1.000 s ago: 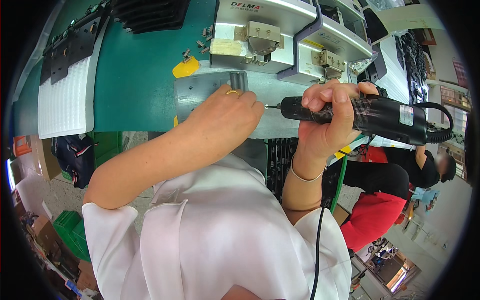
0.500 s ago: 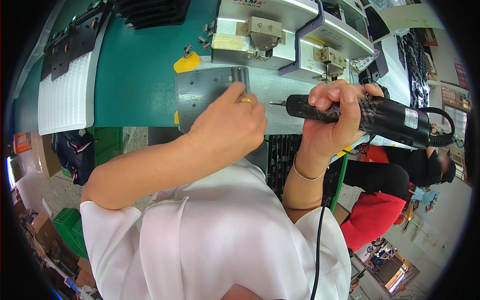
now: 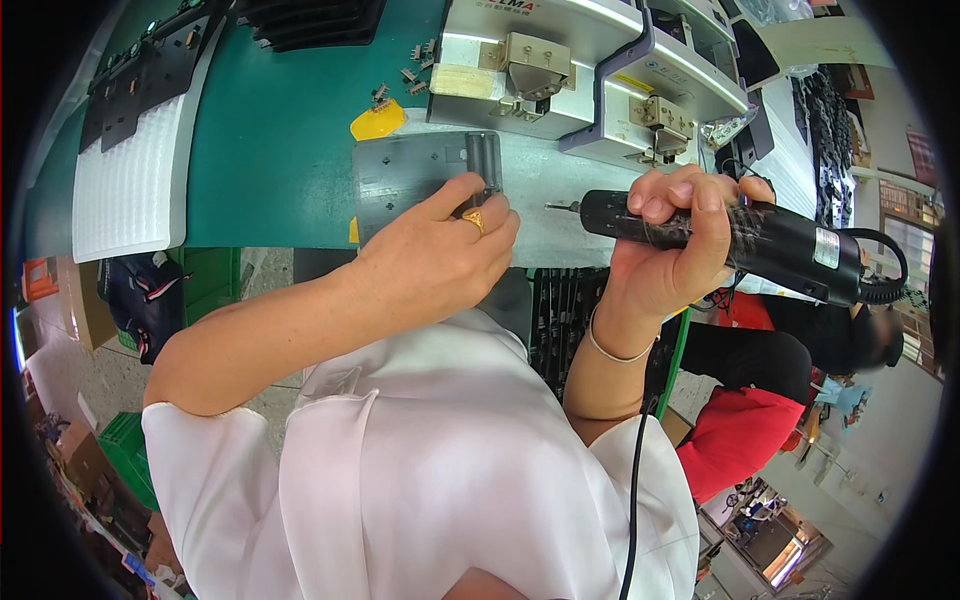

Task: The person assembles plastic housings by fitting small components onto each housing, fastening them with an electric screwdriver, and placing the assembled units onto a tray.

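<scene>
A flat dark grey plastic panel (image 3: pixel 405 175) lies on the bench, with a raised rounded ridge along its right edge. My left hand (image 3: pixel 445 230), wearing a gold ring, rests over the panel's lower right part. Its fingers are bent and closed near the ridge; the fingertips and anything between them are hidden. In my right hand (image 3: pixel 685 225) is a black electric screwdriver (image 3: pixel 785 245), fingers wrapped round its body. The tool lies nearly level, its thin bit (image 3: pixel 563 207) pointing left toward the panel and apart from it.
Two metal screw feeder machines (image 3: pixel 535 75) (image 3: pixel 660 120) stand behind the panel. Small metal parts (image 3: pixel 410 75) lie beside a yellow piece (image 3: pixel 378 120). A white tray (image 3: pixel 130 190) with dark panels is at the left. Another person in red and black (image 3: pixel 745 430) sits at the right.
My left hand has drawn back slightly toward me and left, its fingers lower on the panel. The screwdriver has shifted a little to the right.
</scene>
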The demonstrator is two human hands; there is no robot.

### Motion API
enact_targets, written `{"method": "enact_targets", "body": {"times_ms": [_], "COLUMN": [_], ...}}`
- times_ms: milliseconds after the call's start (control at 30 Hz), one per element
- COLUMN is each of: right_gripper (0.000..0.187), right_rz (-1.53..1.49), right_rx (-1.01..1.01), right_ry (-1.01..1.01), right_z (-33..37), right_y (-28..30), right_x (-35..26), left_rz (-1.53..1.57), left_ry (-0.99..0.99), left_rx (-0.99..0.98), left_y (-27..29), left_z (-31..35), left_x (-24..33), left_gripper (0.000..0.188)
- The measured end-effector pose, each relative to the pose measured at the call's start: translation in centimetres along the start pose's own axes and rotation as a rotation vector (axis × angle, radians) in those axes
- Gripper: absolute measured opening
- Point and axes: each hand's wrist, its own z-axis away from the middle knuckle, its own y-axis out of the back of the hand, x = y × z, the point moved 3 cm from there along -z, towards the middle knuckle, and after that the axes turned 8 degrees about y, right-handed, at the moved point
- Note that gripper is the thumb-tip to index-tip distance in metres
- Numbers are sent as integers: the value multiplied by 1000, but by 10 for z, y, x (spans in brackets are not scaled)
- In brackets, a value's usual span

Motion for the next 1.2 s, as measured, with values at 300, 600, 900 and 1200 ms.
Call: {"method": "enact_targets", "body": {"times_ms": [300, 600, 900, 1200], "right_gripper": [40, 42, 42, 44], "right_rz": [-62, -113, -54, -2], "right_rx": [-26, -108, -129, -175], "right_ry": [14, -53, -92, -50], "right_z": [3, 10, 15, 20], "right_y": [-5, -26, -34, -41], "right_x": [-2, 8, 15, 18], "left_rz": [338, 244, 233, 225], "left_ry": [388, 421, 501, 551], "left_rx": [175, 312, 339, 388], "left_y": [-2, -14, -23, -25], "left_z": [29, 27, 31, 31], "left_x": [-22, 1, 7, 9], "left_gripper": [32, 37, 28, 26]}}
